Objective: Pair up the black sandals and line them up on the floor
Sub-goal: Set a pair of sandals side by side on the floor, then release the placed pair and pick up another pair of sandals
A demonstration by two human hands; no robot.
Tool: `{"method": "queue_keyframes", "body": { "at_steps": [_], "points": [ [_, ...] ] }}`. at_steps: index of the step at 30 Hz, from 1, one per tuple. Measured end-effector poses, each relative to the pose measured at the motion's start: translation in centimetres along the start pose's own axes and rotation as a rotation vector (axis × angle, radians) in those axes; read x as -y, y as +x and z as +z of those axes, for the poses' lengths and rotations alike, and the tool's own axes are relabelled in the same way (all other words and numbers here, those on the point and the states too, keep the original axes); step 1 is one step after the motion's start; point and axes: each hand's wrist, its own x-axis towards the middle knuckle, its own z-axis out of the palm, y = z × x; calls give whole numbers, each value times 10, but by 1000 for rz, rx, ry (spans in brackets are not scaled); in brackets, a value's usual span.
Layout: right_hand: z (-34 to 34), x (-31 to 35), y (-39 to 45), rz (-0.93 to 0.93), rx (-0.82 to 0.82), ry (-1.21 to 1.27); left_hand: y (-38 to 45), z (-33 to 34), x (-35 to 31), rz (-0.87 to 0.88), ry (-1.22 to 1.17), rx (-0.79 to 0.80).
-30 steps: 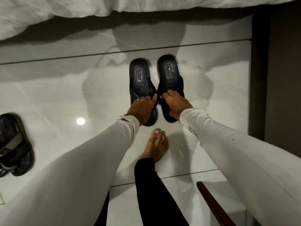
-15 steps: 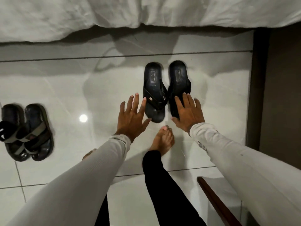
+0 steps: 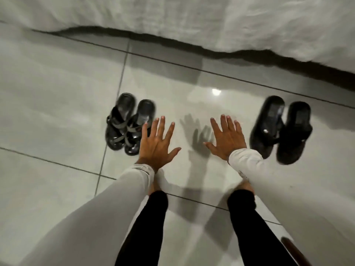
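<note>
Two pairs of black sandals stand on the pale tiled floor. The pair of black flip-flop sandals point(image 3: 281, 128) sits at the right, its two sandals side by side and touching. The pair of strappy black sandals with grey bands point(image 3: 127, 122) sits left of centre, also side by side. My left hand point(image 3: 156, 143) hovers flat with fingers spread, just right of the strappy pair, overlapping its edge. My right hand point(image 3: 226, 140) is spread the same way, left of the flip-flops and apart from them. Neither hand holds anything.
A white bedsheet point(image 3: 172, 20) hangs across the top, with a dark gap under the bed edge. My two legs in black trousers point(image 3: 146, 227) and bare feet stand on the tiles below the hands. A dark wooden piece point(image 3: 294, 250) shows at the bottom right.
Both hands let go of the flip-flop pair and spread open. The view swung left, so the flip-flops now lie at the right and the strappy pair nears the centre.
</note>
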Motion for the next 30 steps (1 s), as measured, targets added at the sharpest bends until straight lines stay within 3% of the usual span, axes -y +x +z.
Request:
{"method": "queue_keyframes", "body": {
  "at_steps": [4, 8, 13, 19, 23, 30],
  "points": [
    [1, 101, 26, -86, 19, 15, -27, 20, 92, -77, 39, -5],
    [12, 184, 49, -114, 96, 65, -39, 42, 162, -183, -15, 88],
    [22, 252, 92, 12, 274, 357, -22, 65, 217, -430, -383, 231],
    [44, 279, 142, 144, 462, 636, 32, 91, 243, -632, -803, 370],
    [52, 267, 149, 181, 458, 709, 61, 102, 227, -590, -870, 463],
    [39, 224, 151, 193, 472, 729, 93, 94, 182, -537, -939, 386]
  ]
}}
